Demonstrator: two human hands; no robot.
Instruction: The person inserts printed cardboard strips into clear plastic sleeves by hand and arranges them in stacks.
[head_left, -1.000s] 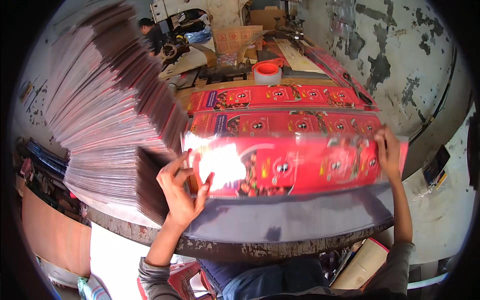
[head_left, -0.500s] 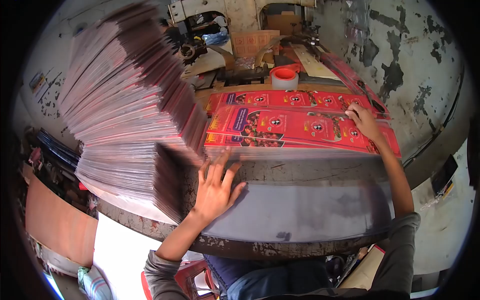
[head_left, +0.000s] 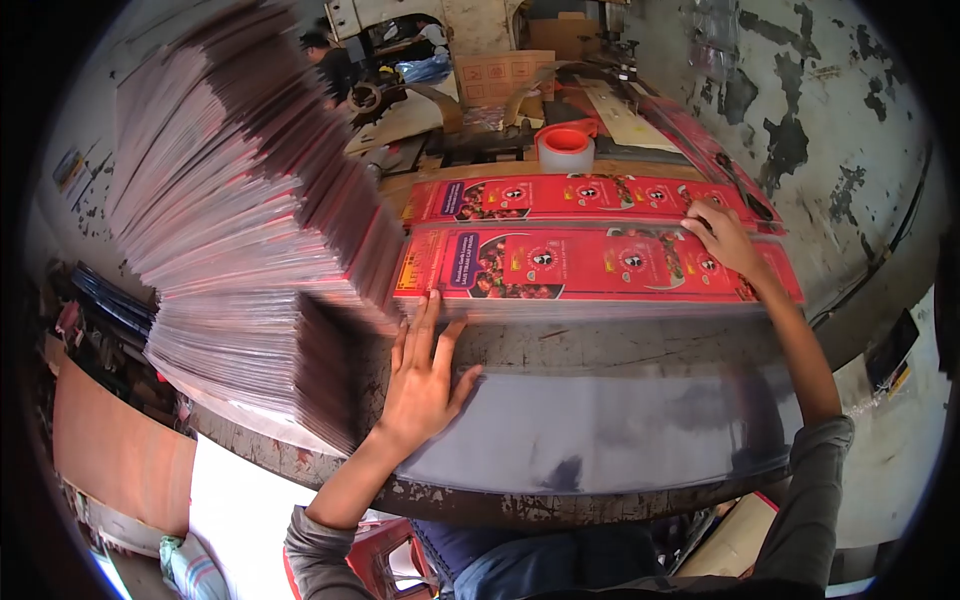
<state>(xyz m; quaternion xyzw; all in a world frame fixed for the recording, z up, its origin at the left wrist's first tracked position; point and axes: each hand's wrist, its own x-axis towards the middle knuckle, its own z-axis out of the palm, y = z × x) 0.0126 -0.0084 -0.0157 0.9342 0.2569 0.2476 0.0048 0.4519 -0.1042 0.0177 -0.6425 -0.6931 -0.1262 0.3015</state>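
Top red sheet was skewed a sec ago; now it's lying approx. flush on the near red pile, so the edges look better lined up. My L hand has fingers spread at the near-left edge, clamped on nothing, while my R hand curls over the far-right edge, can't tell if pinching. Purple label seems to say "SAUS TIRAM CAP PANDA", other txt too small.

On the front red printed sheet's purple panel we read "SAUS TIRAM CAP PANDA"; its smaller lettering stayed illegible
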